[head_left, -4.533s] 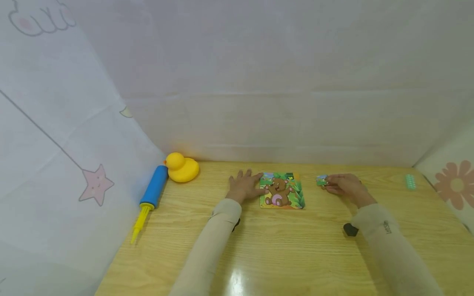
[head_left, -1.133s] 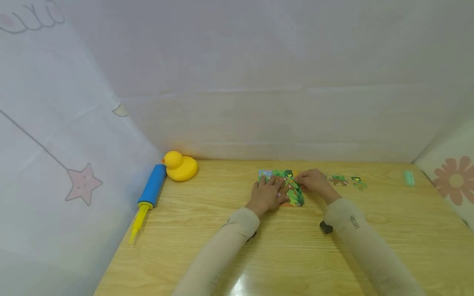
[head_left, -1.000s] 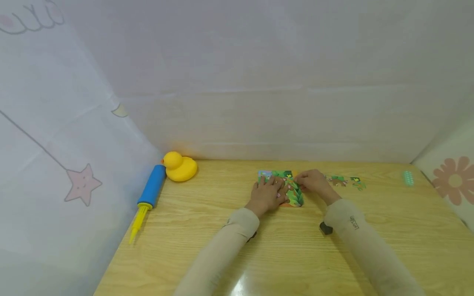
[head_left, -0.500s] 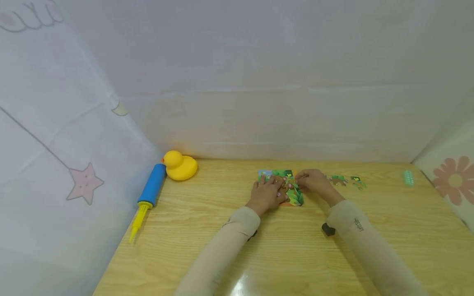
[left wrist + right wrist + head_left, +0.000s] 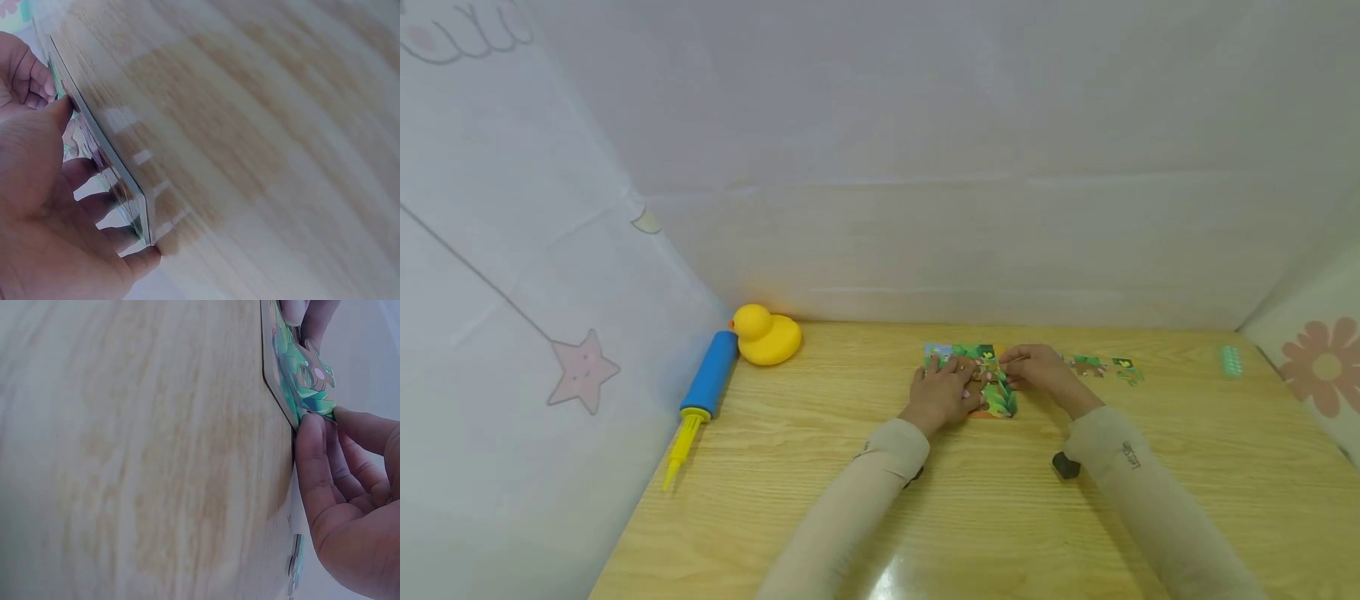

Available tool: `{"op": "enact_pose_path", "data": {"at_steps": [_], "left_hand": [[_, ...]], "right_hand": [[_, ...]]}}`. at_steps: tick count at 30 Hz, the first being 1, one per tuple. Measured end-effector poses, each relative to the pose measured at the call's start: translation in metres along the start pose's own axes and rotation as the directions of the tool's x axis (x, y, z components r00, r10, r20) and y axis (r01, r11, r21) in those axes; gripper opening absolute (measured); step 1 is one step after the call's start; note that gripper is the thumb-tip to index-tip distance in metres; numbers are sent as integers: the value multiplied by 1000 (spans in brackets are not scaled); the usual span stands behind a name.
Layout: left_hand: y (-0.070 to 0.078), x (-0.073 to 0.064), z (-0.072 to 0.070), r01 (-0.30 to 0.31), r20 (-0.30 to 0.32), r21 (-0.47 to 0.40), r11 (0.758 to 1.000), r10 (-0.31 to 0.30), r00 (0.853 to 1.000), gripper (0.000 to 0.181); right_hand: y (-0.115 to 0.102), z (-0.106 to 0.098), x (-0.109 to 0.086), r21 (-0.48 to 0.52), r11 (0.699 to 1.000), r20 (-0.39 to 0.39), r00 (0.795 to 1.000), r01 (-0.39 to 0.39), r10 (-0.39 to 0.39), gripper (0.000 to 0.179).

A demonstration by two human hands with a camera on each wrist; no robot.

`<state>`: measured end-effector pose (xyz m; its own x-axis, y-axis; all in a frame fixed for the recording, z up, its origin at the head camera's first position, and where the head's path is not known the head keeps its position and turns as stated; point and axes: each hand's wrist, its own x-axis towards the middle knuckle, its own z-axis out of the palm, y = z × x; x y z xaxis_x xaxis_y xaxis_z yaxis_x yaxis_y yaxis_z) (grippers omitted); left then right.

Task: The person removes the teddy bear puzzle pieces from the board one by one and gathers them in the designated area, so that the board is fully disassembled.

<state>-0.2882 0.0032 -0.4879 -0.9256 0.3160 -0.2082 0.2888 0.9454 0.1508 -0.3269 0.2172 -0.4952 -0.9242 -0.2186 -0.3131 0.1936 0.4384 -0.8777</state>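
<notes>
Spreading its fingers apart, the L hand (image 5: 942,398) is resting on the bear jigsaw puzzle (image 5: 1002,405), which is lying flat on the wood-grain table (image 5: 1000,517). The R hand (image 5: 1037,367) is pinching a green-and-brown puzzle pc (image 5: 316,380) btwn thumb & fingers; per R wrist cam, it's tilting up at the puzzle's R edge. A bear-print pc (image 5: 1086,367) & a dark-green pc (image 5: 1126,371) are lying near that hand, to its R. Far L, a yellow rubber duck (image 5: 767,337) is sitting next to a blue-and-yellow hand pump (image 5: 711,375).
</notes>
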Motion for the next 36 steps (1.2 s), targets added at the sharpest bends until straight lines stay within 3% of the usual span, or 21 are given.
{"op": "enact_pose_path", "data": {"at_steps": [26,36], "left_hand": [[0,6,6,11,-3,48,999,-10,1000,73],[1,5,0,5,36,18,1000,-5,999,76]], "right_hand": [[-2,1,0,34,999,-3,1000,-30,30,39],[-1,0,0,38,999,0,1000,-31,31,38]]}}
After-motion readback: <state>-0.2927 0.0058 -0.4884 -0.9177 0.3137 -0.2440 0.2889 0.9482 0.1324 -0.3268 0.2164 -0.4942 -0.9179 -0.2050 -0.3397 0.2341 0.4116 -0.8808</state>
